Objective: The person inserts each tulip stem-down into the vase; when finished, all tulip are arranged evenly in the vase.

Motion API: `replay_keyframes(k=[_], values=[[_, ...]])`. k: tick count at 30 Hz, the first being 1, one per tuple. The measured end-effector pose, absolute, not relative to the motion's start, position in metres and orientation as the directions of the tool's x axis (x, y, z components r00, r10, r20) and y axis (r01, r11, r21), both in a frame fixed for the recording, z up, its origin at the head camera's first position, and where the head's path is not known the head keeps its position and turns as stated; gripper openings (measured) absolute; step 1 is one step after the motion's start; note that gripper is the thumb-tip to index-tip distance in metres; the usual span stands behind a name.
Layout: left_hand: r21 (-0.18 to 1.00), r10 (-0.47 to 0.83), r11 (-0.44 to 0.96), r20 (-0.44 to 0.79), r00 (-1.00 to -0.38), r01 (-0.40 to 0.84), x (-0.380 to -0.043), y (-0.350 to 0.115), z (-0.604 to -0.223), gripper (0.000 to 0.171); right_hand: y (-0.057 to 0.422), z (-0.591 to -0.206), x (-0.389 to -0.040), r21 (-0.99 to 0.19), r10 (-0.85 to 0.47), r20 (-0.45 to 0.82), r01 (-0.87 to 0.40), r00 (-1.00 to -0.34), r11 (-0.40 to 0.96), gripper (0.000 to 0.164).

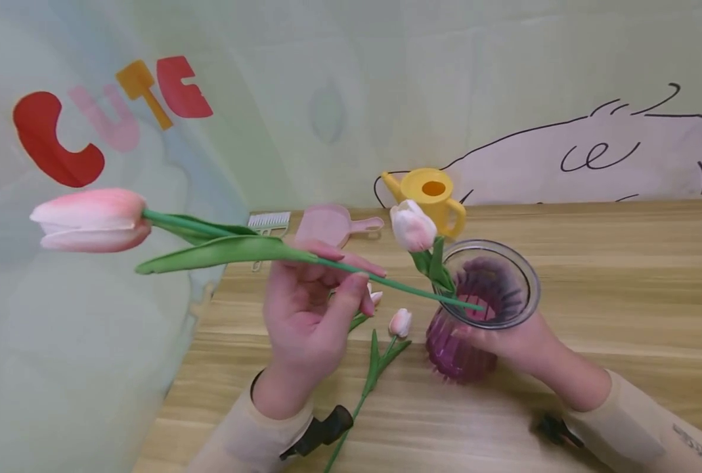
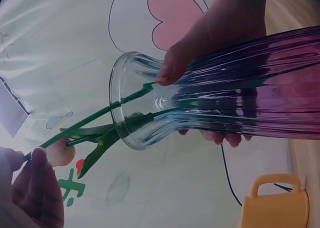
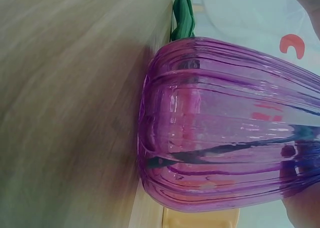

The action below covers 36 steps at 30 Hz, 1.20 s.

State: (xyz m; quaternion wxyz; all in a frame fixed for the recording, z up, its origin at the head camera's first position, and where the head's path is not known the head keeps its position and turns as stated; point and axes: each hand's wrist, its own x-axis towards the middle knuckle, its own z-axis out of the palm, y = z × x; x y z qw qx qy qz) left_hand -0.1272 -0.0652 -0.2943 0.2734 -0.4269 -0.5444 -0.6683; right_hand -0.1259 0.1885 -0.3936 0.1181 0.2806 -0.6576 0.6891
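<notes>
My left hand (image 1: 306,315) pinches the green stem of a pink-and-white artificial tulip (image 1: 93,220) between thumb and fingers. Its bloom points left, and the stem's lower end lies at the mouth of a purple ribbed glass vase (image 1: 463,348). In the left wrist view, that stem end shows through the clear flared rim (image 2: 117,100). Around the vase's neck, my right hand (image 1: 519,348) holds it upright on the table. Another tulip (image 1: 414,226) stands in the vase, leaning out over its left side. Its dark stem (image 3: 215,150) reaches near the bottom in the right wrist view.
On the wooden table (image 1: 622,282) lie a tulip (image 1: 400,323) and part of another tulip (image 1: 376,297) behind my left hand. Farther back are a yellow watering can (image 1: 427,187), a pink dustpan (image 1: 324,223) and a pale comb-like piece (image 1: 270,221). A printed curtain (image 1: 386,85) hangs behind.
</notes>
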Motion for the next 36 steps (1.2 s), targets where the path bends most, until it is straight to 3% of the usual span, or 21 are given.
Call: replay_keyframes(k=[19, 36], values=[[0.513, 0.189, -0.231, 0.857, -0.479, 0.827, -0.126, -0.056, -0.303, 0.029, 0.188, -0.396, -0.128, -0.800, -0.194, 0.600, -0.576, -0.776, -0.168, 0.081], [0.591, 0.242, -0.276, 0.806, -0.540, 0.758, -0.124, -0.050, -0.306, 0.022, 0.189, -0.397, -0.129, -0.811, -0.192, 0.586, -0.565, -0.788, -0.156, 0.081]])
